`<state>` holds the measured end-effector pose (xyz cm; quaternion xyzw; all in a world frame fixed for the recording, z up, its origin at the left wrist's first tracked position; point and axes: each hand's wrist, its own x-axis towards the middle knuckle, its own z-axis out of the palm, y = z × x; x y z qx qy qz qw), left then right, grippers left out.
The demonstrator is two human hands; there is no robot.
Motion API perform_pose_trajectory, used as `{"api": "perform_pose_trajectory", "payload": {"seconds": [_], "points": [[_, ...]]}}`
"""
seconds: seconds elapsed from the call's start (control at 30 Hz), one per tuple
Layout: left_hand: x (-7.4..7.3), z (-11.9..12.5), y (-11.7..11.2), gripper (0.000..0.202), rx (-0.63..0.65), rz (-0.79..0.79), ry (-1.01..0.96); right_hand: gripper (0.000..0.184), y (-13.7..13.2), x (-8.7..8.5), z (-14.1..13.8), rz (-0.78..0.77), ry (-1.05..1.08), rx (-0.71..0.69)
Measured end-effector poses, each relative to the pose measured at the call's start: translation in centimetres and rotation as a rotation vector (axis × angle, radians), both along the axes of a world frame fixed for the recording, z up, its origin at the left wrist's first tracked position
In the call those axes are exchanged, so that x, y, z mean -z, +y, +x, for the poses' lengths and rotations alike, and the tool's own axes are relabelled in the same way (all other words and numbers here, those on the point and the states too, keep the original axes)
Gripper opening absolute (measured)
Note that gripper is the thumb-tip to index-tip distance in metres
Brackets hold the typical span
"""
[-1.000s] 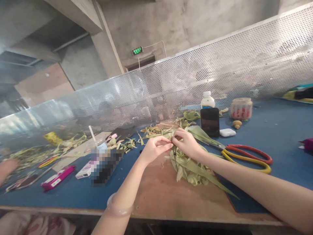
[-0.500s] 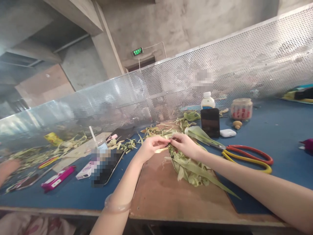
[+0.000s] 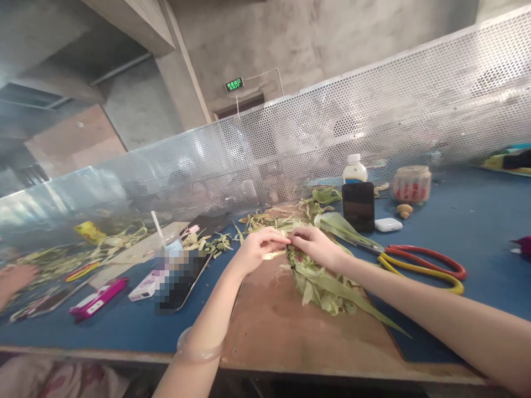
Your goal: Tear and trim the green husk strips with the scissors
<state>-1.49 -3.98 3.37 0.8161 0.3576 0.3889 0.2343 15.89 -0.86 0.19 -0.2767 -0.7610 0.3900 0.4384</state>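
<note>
My left hand (image 3: 261,250) and my right hand (image 3: 313,247) meet fingertip to fingertip above a brown board (image 3: 286,326). Both are closed in a pinch on a pale green corn husk (image 3: 274,255), of which only a bit shows under the left fingers. Beneath my right hand and wrist lies a heap of torn, curled husk leaves (image 3: 319,284), one long leaf pointing toward the front right. Scissors (image 3: 423,262) with one red and one yellow handle rest just right of the heap, their blades partly covered by a broad husk leaf (image 3: 344,228).
Behind my right hand stand a black phone (image 3: 358,207), a white-capped bottle (image 3: 354,170) and a jar (image 3: 412,185). A white earbud case (image 3: 389,225) lies close by. To the left are a drink cup (image 3: 172,246), a magenta pack (image 3: 98,299) and another person's hand (image 3: 16,281).
My hands keep the same pinch and have barely shifted. The whole view has slid slightly. At the far left, the other person's hand has moved a little.
</note>
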Motion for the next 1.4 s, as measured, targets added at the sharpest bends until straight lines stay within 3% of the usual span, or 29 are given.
{"api": "perform_pose_trajectory", "payload": {"seconds": [0.4, 0.57, 0.8, 1.23, 1.4], "points": [[0.1, 0.2, -0.1, 0.014, -0.015, 0.061, 0.136, 0.018, -0.7, -0.4, 0.0, -0.043, -0.057, -0.003], [0.1, 0.3, -0.3, 0.014, 0.000, 0.047, 0.078, 0.017, -0.3, -0.1, 0.0, 0.072, -0.140, 0.086], [0.9, -0.1, 0.3, 0.018, -0.041, -0.125, 0.004, 0.023, 0.3, 0.7, 0.0, 0.253, -0.233, 0.184], [2.2, -0.8, 2.0, 0.032, -0.085, -0.358, -0.209, 0.020, 0.9, 1.2, 0.2, 0.427, -0.249, 0.205], [2.5, -1.0, 2.3, 0.027, -0.130, -0.379, -0.221, 0.022, 0.8, 1.4, 0.0, 0.517, -0.247, 0.163]]}}
